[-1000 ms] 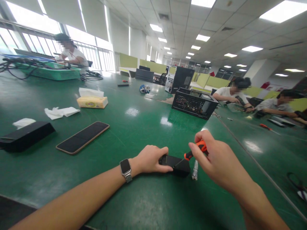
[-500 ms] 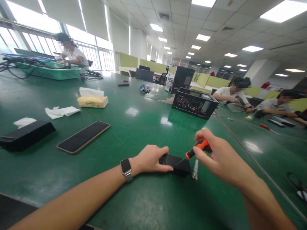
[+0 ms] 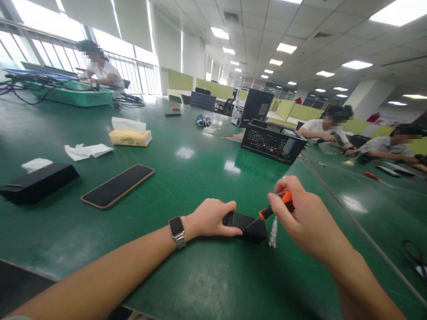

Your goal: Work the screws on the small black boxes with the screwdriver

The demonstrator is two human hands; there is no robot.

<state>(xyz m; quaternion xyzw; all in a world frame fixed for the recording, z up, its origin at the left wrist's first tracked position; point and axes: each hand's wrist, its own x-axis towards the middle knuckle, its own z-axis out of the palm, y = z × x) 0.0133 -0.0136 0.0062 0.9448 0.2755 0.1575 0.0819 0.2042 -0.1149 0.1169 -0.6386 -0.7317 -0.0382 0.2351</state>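
My left hand (image 3: 215,218) grips a small black box-shaped device (image 3: 255,231) by its left end, thumb on the near side, and holds it down on the green table (image 3: 187,275). In my right hand (image 3: 302,213) is an orange and black screwdriver (image 3: 267,213), its handle pinched between thumb and fingers. The shaft slants down to the left, and its tip meets the device's top near my left thumb. A screw there is too small to make out. Just right of the device lies a thin silvery, crumpled-looking piece (image 3: 273,233).
A phone (image 3: 118,186), a longer black casing (image 3: 43,180), tissues (image 3: 87,152) and a tissue pack (image 3: 130,137) lie to the left. Behind them is a green basket (image 3: 80,98) of cables. An open computer case (image 3: 267,142) stands ahead. Other people sit at the far left and right.
The fingers of my right hand have shifted slightly around the screwdriver handle. The device and my left hand stay in place; the view has tilted a little.
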